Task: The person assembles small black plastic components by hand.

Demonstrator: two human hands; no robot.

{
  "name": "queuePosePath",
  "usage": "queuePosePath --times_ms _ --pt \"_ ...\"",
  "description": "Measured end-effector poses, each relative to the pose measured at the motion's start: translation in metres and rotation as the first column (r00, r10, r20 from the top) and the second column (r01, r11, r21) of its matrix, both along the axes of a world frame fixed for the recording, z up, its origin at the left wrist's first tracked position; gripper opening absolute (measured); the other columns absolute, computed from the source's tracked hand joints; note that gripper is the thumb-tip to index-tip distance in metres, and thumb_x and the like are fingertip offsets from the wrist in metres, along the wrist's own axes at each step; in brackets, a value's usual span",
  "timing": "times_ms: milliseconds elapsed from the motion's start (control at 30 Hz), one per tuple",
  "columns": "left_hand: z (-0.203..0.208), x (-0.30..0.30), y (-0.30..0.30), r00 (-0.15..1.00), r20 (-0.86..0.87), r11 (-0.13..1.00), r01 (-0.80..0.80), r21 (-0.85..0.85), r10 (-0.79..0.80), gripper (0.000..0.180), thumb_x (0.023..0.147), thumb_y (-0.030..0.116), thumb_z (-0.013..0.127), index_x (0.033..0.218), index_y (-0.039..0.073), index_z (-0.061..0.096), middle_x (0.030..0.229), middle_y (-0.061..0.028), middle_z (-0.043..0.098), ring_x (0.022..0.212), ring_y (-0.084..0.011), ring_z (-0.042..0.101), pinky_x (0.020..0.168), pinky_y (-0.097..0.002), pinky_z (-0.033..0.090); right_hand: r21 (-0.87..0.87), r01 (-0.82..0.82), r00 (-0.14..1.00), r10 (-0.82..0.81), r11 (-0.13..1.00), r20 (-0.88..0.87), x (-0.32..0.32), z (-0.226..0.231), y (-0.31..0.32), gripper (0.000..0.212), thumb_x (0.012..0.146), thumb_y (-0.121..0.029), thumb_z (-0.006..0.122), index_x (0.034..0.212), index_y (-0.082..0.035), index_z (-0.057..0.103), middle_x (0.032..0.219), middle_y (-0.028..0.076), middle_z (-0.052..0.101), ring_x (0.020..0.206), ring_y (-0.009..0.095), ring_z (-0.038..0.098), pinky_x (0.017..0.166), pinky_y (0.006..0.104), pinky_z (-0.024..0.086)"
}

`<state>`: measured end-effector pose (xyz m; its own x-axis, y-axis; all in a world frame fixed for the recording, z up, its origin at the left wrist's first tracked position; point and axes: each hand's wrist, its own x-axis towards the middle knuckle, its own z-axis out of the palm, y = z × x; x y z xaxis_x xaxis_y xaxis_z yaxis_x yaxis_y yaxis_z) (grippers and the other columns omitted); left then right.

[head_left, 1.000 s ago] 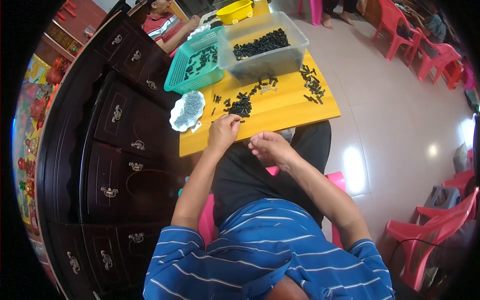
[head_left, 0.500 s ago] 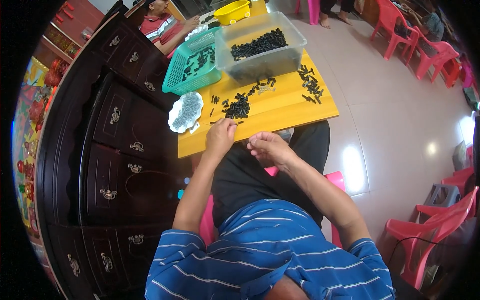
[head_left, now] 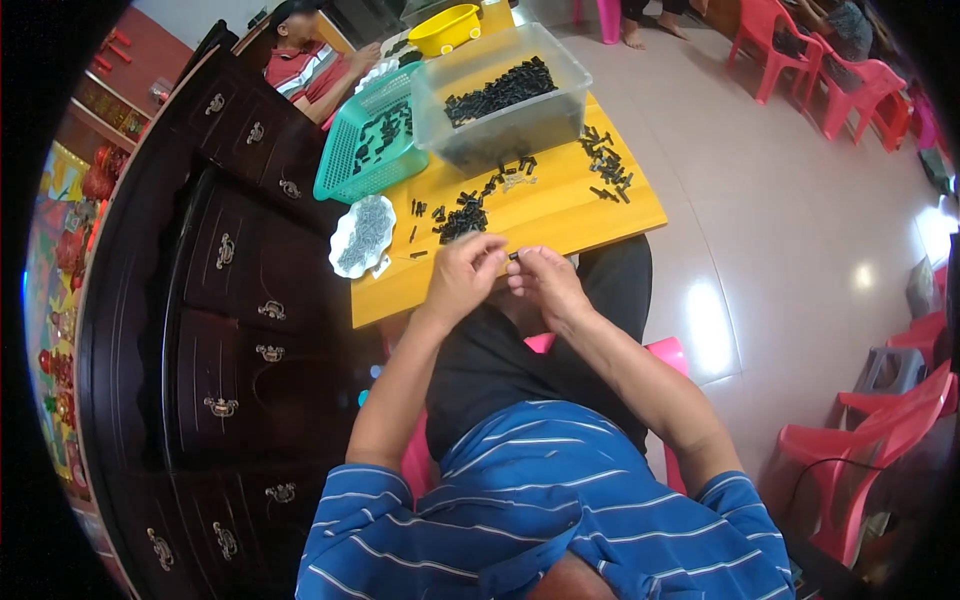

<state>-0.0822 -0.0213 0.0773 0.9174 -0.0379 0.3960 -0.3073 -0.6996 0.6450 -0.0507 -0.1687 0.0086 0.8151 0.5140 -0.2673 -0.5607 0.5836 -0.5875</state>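
My right hand pinches a small black plastic piece between thumb and fingertips, just off the table's near edge. Close by on its left is my left hand, with fingers curled in and thumb near the index finger. Those fingertips are slightly blurred, and anything between them is too small to make out. Beyond the left hand lies a pile of small black plastic pieces on the yellow wooden table. A white scalloped dish of small silvery pieces stands at the left edge.
Behind the pile are a clear plastic bin of black pieces and a green basket. More black pieces lie at right. Dark drawers border the left side. A person sits beyond; pink chairs stand right.
My left hand has moved from the pile's edge toward my right hand. The right hand has risen slightly, and the black piece now shows at its fingertips. The view has shifted a little.
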Motion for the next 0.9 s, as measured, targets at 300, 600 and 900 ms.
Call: queuePosePath --times_ms 300,600,900 --pt "-0.014 0.079 0.046 0.981 0.119 0.810 -0.192 0.554 0.151 0.008 0.078 0.014 0.069 0.081 0.007 0.071 0.088 -0.0126 0.068 0.086 -0.0340 0.064 0.077 -0.0447 0.052 0.023 -0.057 0.998 0.058 0.998 -0.028 -0.005 0.012 0.000 0.011 0.097 -0.016 0.058 0.091 -0.008 0.053 0.086 0.008 0.068 0.063 0.011 0.061 0.058 0.0230 0.052" --pt "-0.022 0.102 0.035 0.967 0.066 0.627 -0.212 0.749 0.248 0.013 0.074 0.020 0.074 0.079 0.008 0.074 0.087 -0.0131 0.069 0.087 -0.0331 0.064 0.079 -0.0448 0.052 -0.012 -0.049 0.999 0.049 0.999 0.012 -0.004 0.006 0.002 0.010 0.096 -0.017 0.060 0.093 -0.008 0.057 0.085 0.005 0.068 0.063 0.009 0.059 0.059 0.0225 0.049" --pt "-0.030 0.110 0.046 0.986 0.045 0.627 -0.138 0.766 0.162 0.010 0.076 0.017 0.069 0.076 0.008 0.074 0.084 -0.0126 0.069 0.086 -0.0317 0.064 0.078 -0.0442 0.052 -0.012 -0.075 0.997 0.075 0.997 0.020 -0.004 0.006 0.000 0.011 0.096 -0.019 0.060 0.094 -0.009 0.059 0.086 0.004 0.069 0.064 0.008 0.059 0.061 0.0223 0.049"
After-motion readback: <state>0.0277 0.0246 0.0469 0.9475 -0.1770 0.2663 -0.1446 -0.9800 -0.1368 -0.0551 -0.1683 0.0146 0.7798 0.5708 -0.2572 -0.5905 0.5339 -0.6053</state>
